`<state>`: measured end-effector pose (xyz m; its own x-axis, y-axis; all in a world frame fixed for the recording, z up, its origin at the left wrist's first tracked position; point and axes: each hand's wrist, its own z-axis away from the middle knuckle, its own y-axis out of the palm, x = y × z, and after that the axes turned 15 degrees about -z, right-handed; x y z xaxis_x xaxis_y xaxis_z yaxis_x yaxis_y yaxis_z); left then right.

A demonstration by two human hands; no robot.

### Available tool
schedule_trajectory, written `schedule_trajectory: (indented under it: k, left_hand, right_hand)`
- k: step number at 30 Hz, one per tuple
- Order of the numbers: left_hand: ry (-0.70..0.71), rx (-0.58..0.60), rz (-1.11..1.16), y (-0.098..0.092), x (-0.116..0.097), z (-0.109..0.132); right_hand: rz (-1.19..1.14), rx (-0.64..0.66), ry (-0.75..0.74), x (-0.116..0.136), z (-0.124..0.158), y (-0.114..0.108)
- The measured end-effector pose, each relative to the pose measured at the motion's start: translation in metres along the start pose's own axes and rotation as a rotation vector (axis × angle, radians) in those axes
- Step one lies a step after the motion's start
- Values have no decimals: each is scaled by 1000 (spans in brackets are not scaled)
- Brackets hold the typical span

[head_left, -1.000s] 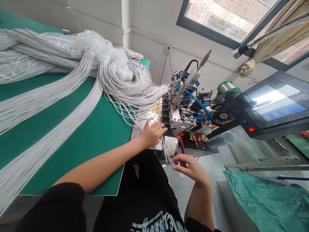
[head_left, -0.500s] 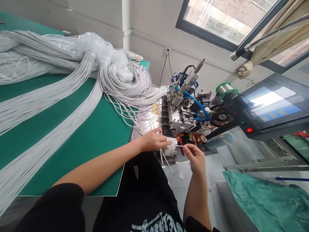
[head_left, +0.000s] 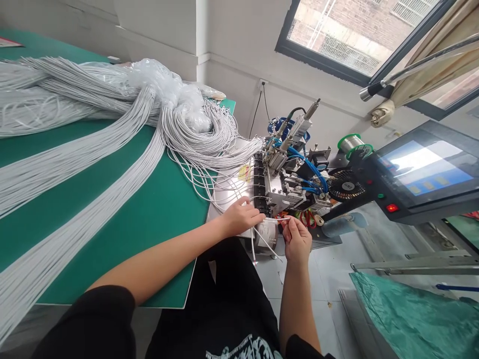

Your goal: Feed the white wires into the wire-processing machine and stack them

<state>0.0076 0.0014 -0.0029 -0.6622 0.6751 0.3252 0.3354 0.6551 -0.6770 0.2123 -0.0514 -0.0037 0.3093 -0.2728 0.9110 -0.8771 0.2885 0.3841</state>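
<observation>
Left hand (head_left: 241, 219) (palm hidden, grip not discernible): back upward. Right hand (head_left: 298, 240): extended forward, pinching one white cable (head_left: 277, 219).

A window (head_left: 337, 37) shows bricks (head_left: 376, 22) outside. A tan curtain (head_left: 415, 67) hangs next to it. A plug (head_left: 263, 84) sits in the wall (head_left: 239, 35). Low down is a green sheet (head_left: 422, 309).

Cables (head_left: 82, 234) on table (head_left: 168, 209), left of machine (head_left: 275, 184)
</observation>
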Motion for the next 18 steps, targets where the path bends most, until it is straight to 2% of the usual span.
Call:
schedule_trajectory:
  k: [5,10,15,18]
  left_hand:
    - [-36,50,-24,3,0,1]
    - [-57,90,0,2,1,1]
    - [-68,123,8,-1,2,1]
    - [-85,172,-1,-2,2,1]
  right_hand:
    - [-38,54,115,1,-8,0]
    - [10,74,152,-6,-18,-4]
    - [119,90,184,-17,-29,-9]
    - [257,137,155,-21,-35,-10]
